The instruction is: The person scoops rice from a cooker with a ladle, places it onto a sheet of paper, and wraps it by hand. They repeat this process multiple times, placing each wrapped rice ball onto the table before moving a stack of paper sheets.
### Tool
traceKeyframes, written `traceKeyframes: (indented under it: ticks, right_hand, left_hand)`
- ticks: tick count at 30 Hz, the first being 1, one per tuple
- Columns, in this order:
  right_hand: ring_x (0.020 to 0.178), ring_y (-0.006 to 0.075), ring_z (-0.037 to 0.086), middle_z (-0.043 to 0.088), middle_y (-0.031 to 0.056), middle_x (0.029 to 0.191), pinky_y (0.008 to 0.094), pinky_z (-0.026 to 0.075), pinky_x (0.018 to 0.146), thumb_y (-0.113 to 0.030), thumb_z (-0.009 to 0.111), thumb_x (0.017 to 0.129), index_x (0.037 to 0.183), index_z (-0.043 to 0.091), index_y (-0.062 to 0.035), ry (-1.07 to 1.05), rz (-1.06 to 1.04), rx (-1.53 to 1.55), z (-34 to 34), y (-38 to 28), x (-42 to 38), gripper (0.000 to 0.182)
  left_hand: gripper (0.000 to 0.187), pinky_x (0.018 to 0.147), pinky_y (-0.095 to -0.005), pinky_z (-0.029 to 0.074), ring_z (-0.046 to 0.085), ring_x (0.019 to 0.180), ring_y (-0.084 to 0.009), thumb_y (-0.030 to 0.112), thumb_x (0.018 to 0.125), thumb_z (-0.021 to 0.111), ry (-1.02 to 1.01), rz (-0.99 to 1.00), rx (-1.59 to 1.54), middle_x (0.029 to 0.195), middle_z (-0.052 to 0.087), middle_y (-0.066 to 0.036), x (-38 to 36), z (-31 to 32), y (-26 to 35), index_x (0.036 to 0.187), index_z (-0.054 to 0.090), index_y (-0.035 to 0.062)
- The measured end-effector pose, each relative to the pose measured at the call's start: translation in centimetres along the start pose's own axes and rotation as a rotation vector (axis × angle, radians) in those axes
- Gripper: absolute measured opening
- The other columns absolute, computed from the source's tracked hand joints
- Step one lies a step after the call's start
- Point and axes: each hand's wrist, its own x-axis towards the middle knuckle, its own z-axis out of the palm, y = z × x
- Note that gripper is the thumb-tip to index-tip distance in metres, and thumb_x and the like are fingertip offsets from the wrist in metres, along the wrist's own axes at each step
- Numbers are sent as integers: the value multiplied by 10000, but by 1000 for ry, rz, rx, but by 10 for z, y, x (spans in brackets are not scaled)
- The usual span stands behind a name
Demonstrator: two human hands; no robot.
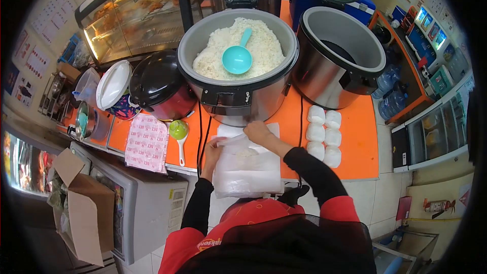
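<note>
Left hand (211, 155) pinching white paper (247, 173) at left, right hand (258, 133) curled tight on its far side, paper creased, slightly translucent, pale patch mid-sheet.

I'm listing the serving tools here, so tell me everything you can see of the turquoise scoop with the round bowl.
The turquoise, round-bowled scoop looks like smooth plastic, with a short, straight handle of the same colour. It lies on the mounded white rice in the open, silver-sided cooker, bowl facing up and apparently empty. The bowl is nearer the person; the handle points away, slightly to the right. Only rice visibly touches it; its underside is hidden.
</note>
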Motion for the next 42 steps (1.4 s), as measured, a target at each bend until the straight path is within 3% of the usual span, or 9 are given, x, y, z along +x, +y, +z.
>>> traceKeyframes:
  ticks: [4,7,10,19,22,31,37,40,42]
  right_hand:
    - [880,259,604,612,130,923,418,432,801,-184,651,710,846,604,-80,230,-276,147,-26,14,-30,178]
    - [889,261,587,589,105,891,414,436,790,-158,658,708,923,573,-86,42,-39,293,-1,27,-42,241]
    - [903,253,570,580,73,843,378,427,791,-92,606,731,953,560,-84,238,-6,379,-11,14,-64,227]
    - [818,242,532,529,58,772,368,399,744,-37,587,681,841,568,-85,620,229,554,48,-74,-133,169]
    - [904,253,545,572,65,863,382,409,794,-40,583,691,874,575,-73,614,392,718,71,-89,-131,187]
    - [982,248,561,605,101,952,370,434,815,-132,625,766,975,600,-99,589,267,532,85,-73,-140,213]
    - [1003,238,536,550,65,1112,366,401,858,-162,636,727,1029,588,-121,282,547,513,54,-70,-107,309]
    - [1054,255,521,492,54,1232,390,375,903,-146,646,710,1097,576,-133,474,415,223,22,-55,-95,394]
    - [1106,244,499,502,69,1235,421,356,925,-162,660,700,1150,544,-138,403,316,217,37,-46,-90,465]
  left_hand:
    - [522,783,-316,430,553,882,-219,-60,674,622,426,206,535,1003,567,-112,-13,11,35,1171,534,76]
    - [574,860,-392,400,526,966,-262,-12,702,581,143,735,920,1058,534,-128,-10,21,67,1250,448,95]
    - [485,890,-431,372,517,995,-256,32,733,522,-58,1040,1235,1002,546,-91,-13,36,106,1213,466,73]
    - [338,912,-388,413,524,1014,-254,88,738,504,-470,756,1125,957,558,-78,-76,-10,32,1066,568,35]
    - [327,867,-359,455,547,1001,-262,76,719,534,-392,752,962,986,588,-100,-78,-8,16,1038,581,19]
    - [343,820,-350,484,585,938,-269,56,735,618,-372,767,873,961,614,-128,-75,-10,16,1069,563,-1]
    - [567,734,-405,464,567,851,-276,115,700,667,-223,292,810,850,576,-137,-53,23,35,1218,452,27]
    - [519,821,-409,451,539,1006,-273,128,701,665,-305,351,1170,967,591,-134,-34,29,94,1181,497,24]
    - [486,877,-412,430,500,1092,-269,124,705,660,-384,582,1189,1048,584,-126,-24,25,68,1159,521,18]
